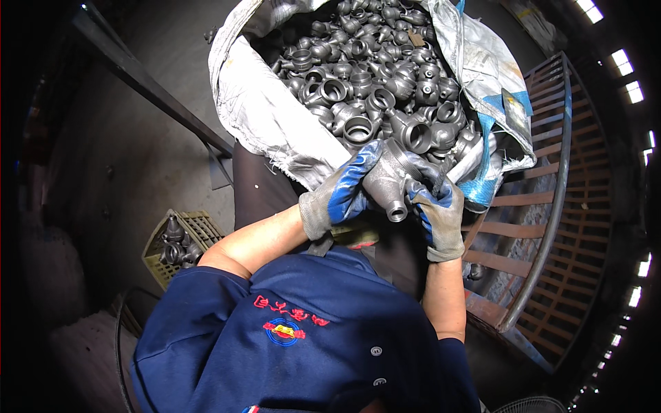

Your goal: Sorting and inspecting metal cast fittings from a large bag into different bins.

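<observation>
A grey metal valve-body casting is tilted in front of my chest, its narrow threaded-looking neck turned toward me. My left hand, in a grey glove with a blue coated palm, is closed around its left side. On the opposite side, my right hand, gloved the same way, has bent fingers close against the casting. Something dark and narrow shows between those fingers, but I cannot make out what it is. Just beyond my hands, a large white woven sack stands open, filled with similar grey castings.
At the left, a yellowish plastic crate holds several castings. A dark metal bar slants toward the sack. To the right stands a slatted metal frame with a rounded rail. A wire fan guard edges in at the bottom right.
</observation>
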Demonstrator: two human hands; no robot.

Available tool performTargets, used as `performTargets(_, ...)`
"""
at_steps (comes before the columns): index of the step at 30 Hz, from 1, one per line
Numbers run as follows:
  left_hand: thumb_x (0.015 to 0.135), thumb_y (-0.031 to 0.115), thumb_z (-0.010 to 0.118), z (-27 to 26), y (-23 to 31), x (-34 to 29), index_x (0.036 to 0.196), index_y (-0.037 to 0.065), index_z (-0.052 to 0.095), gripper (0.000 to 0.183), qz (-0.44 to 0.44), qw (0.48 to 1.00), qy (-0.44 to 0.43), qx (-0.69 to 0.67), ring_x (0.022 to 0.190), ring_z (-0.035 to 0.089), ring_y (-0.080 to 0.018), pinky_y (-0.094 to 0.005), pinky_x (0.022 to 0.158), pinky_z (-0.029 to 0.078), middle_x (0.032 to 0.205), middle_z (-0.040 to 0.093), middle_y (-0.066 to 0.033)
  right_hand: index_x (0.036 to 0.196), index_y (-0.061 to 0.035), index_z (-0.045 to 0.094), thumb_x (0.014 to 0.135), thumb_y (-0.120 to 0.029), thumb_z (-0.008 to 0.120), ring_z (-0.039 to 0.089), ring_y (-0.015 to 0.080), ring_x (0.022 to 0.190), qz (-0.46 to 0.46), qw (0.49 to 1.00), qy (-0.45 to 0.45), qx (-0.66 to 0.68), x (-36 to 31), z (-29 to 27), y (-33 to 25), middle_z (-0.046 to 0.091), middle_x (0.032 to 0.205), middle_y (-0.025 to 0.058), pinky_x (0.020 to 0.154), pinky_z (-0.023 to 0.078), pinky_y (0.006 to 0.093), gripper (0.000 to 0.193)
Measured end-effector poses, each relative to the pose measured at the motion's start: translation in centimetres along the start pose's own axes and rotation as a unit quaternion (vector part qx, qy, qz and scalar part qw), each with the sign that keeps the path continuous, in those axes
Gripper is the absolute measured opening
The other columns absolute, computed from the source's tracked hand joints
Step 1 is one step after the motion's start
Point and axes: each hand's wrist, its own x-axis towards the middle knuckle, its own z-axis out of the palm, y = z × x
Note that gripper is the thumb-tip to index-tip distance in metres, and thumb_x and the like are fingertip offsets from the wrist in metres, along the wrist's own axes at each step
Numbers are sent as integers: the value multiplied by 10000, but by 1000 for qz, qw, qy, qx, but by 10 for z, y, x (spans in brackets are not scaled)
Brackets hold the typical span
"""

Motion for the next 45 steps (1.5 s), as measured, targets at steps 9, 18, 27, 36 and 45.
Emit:
performTargets(9, 908, 427, 458, 1, -8, 8, 1335, 68, 324, 574, 29, 997, -52, -56, 1116, 523, -264, -440, 897, 489, 1260, 472, -142, 1133, 27, 540, 719, -17, 705, 573, 149, 872, -84, 989, 113, 36, -27, 25, -9, 588, 1062, 87, 774, 461, 259, 447)
performTargets(18, 756, 144, 728, -2, 31, -13, 1336, 47, 366, 690, 169, 729, 27, 662, 1076, 503, -166, -292, 894, 442, 1239, 485, -92, 967, 17, 619, 623, 27, 744, 610, 202, 890, -175, 976, 45, -121, -16, -19, -13, 634, 980, 115, 818, 471, 306, 366)
performTargets(27, 637, 521, 694, 31, 55, 23, 1266, 175, 495, 744, 219, 410, -305, 831, 1322, 183, -419, -533, 1073, 180, 1434, 270, -121, 958, 16, 637, 579, -1, 768, 612, 200, 887, -129, 987, -7, -91, -23, -17, -26, 645, 946, 114, 796, 469, 309, 401)
performTargets(36, 670, 416, 652, 43, 39, -14, 1217, 141, 524, 625, 291, 331, -212, 872, 1349, 197, -339, -536, 1080, 176, 1429, 301, -98, 983, 25, 631, 588, -40, 800, 597, 178, 907, -104, 993, 46, 20, -29, -18, -5, 632, 983, 95, 828, 461, 301, 435)
performTargets(45, 711, 201, 705, 19, 22, -30, 934, 100, 595, 269, 400, 401, -150, 810, 1270, 362, -357, -528, 1016, 312, 1284, 491, -98, 973, 28, 628, 572, 6, 795, 599, 165, 898, -113, 992, 61, -15, -28, -8, -8, 635, 980, 93, 822, 470, 283, 435)
